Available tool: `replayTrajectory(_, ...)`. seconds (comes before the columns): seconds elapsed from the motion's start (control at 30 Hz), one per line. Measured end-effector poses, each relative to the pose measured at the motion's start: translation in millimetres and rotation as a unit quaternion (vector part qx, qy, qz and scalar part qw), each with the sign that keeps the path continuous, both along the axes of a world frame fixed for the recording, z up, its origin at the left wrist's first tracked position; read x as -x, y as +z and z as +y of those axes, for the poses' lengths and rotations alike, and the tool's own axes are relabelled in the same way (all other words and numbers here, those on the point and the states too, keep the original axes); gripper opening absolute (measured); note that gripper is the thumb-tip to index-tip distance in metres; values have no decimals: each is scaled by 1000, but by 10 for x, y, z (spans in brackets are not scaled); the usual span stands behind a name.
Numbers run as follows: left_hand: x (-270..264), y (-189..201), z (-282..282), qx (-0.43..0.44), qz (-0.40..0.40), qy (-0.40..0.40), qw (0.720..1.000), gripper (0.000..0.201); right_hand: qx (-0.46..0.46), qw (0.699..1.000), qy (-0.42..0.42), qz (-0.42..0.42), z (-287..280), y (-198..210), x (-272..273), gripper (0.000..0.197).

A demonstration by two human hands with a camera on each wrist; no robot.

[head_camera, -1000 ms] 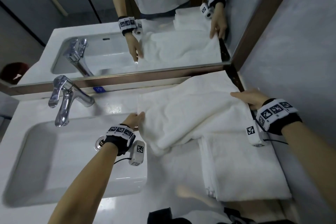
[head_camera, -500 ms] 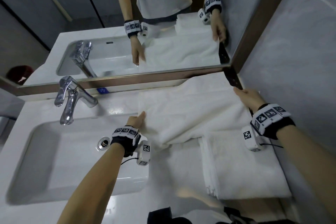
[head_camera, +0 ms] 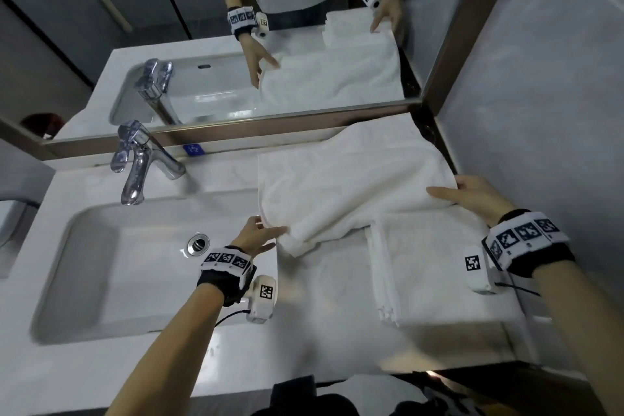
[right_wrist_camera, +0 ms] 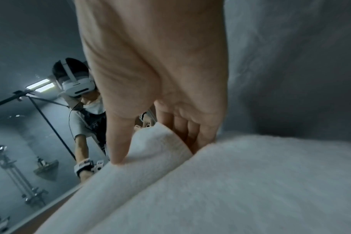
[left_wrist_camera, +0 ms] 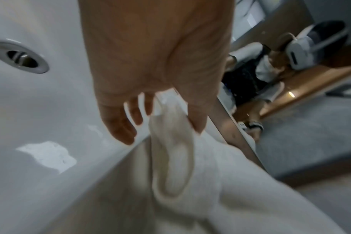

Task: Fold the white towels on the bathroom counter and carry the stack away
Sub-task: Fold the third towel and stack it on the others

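A white towel (head_camera: 344, 189) lies part folded on the counter between the mirror and a flat stack of folded towels (head_camera: 435, 267). Its near edge overlaps the stack's far end. My left hand (head_camera: 260, 235) pinches the towel's left near corner beside the sink; the left wrist view shows that folded edge (left_wrist_camera: 170, 142) held between thumb and fingers. My right hand (head_camera: 472, 194) grips the towel's right edge by the wall. In the right wrist view the thumb lies on top of the towel edge (right_wrist_camera: 160, 142), with the fingers tucked under it.
A white sink (head_camera: 111, 267) with a chrome faucet (head_camera: 138, 162) and drain (head_camera: 198, 242) fills the counter's left half. The mirror (head_camera: 270, 44) runs along the back. A grey wall (head_camera: 540, 111) bounds the right side. Bare counter (head_camera: 320, 331) lies in front.
Both hands have drawn the towel's edge back toward me, from near the mirror to over the stack's far end. The left hand went from resting at the towel's edge to pinching its corner.
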State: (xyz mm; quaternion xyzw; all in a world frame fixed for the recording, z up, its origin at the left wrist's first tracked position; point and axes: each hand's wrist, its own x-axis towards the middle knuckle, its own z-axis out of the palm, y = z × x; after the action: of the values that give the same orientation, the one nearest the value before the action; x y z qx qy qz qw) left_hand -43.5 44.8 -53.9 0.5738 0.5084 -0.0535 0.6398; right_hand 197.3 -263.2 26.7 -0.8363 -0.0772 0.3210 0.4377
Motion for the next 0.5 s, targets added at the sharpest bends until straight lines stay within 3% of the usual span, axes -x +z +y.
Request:
replayTrajectory(0.13,47,-61,-154,-196,103,-69,973,65,81,993,58,-66,-94,-86,57,26)
replayTrajectory(0.27,86,-21,-332,-246,94,-124,957,40,99,984,90,-116,-109,-124,103,26)
replayTrajectory(0.37,71,79,-304,-223,6,-69,972,18,45,983,46,-173,-52,-63,107,16)
replayTrajectory(0.5,26,374,-86,-150,-161,89,971,7,-45,974,-35,-221,142,191,63,32)
